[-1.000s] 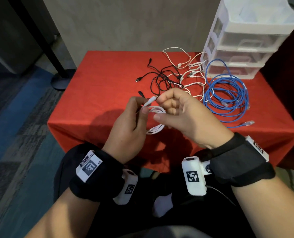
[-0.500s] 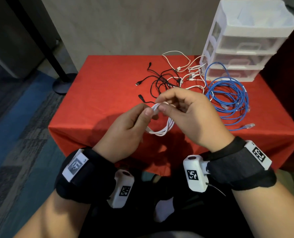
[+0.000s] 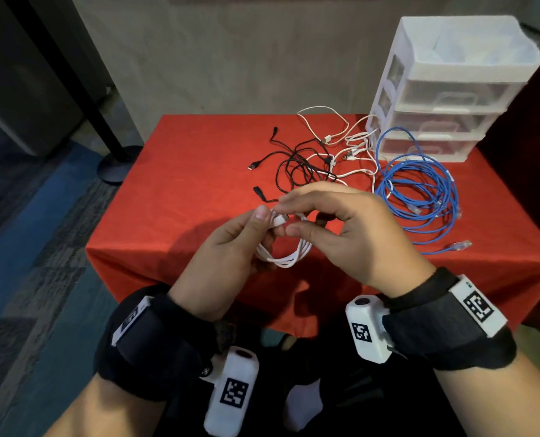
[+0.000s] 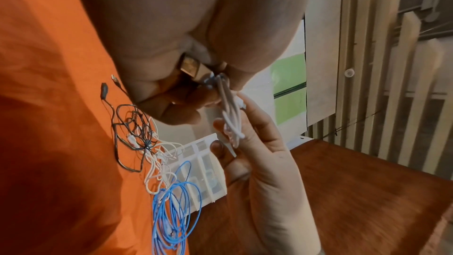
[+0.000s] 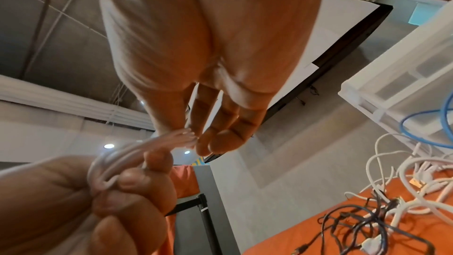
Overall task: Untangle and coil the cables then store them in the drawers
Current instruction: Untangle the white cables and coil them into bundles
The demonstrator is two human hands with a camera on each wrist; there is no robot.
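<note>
Left hand: fingers curled round a small white cable coil, thumb clamping the gathered loops, held above the near edge of the counter.
Right hand: thumb and forefinger pinching the coil's free end by the plug, the other fingers loosely spread; it looks to be tucking or wrapping that tail.
Step in hand: I'd judge this 1 white cable is nearly coiled, with only its end left to secure.
Middle of counter: a black cable tangle lies knotted into several loose white cables, none sorted.
Right of that: a blue network cable sits in rough loops, touching the white ones, 1 plug trailing toward the near edge.
Far right corner: a white 3-drawer organiser, all 3 drawers pushed in; whether anything is inside I cannot tell through the frosted fronts.
Progress: early, by my reckoning. About 1 cable is coiled and not yet stored; the black, white and blue ones need untangling, coiling and stowing.
</note>
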